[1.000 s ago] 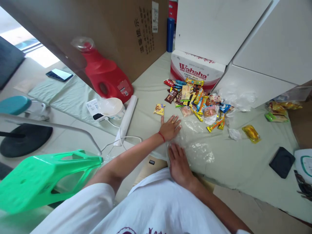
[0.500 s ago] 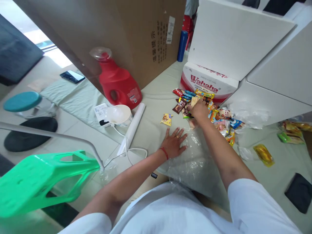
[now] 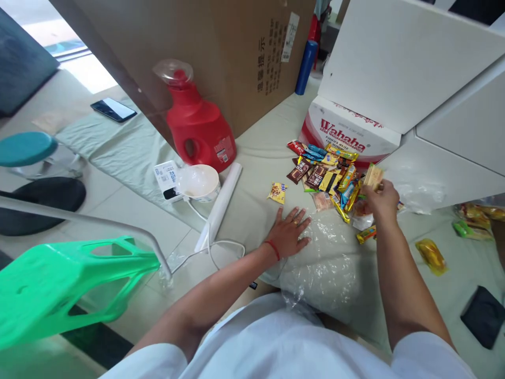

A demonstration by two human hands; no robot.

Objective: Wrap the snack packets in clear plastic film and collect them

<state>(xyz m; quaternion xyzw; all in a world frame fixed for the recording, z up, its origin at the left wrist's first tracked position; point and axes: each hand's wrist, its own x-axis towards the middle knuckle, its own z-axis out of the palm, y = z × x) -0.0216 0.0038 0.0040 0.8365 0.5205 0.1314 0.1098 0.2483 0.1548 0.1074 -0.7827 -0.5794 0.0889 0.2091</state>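
My left hand (image 3: 289, 233) lies flat with fingers spread on the pale green cloth, touching the edge of a clear plastic sheet (image 3: 319, 273). Just beyond its fingertips is a small yellow snack packet (image 3: 278, 192). To the right, my right hand (image 3: 382, 197) pinches a pale wafer-like snack packet (image 3: 372, 177) above the right side of a pile of wrapped snacks (image 3: 331, 179). Brown cocoa packets (image 3: 316, 176) and yellow-wrapped bars (image 3: 349, 179) show in the pile. My hand and forearm hide part of its right end.
A Wahaha box (image 3: 343, 131) stands behind the pile. Leftward are a red detergent bottle (image 3: 203, 129), a white bowl (image 3: 203, 184), a white roll (image 3: 219, 208) and a cable. A green stool (image 3: 51, 279) is at far left. A yellow packet (image 3: 431, 256) lies at right.
My right hand has moved right from the middle of the pile, carrying the pale snack packet and uncovering more wrapped snacks. My left hand stays flat on the cloth. The view has shifted slightly.
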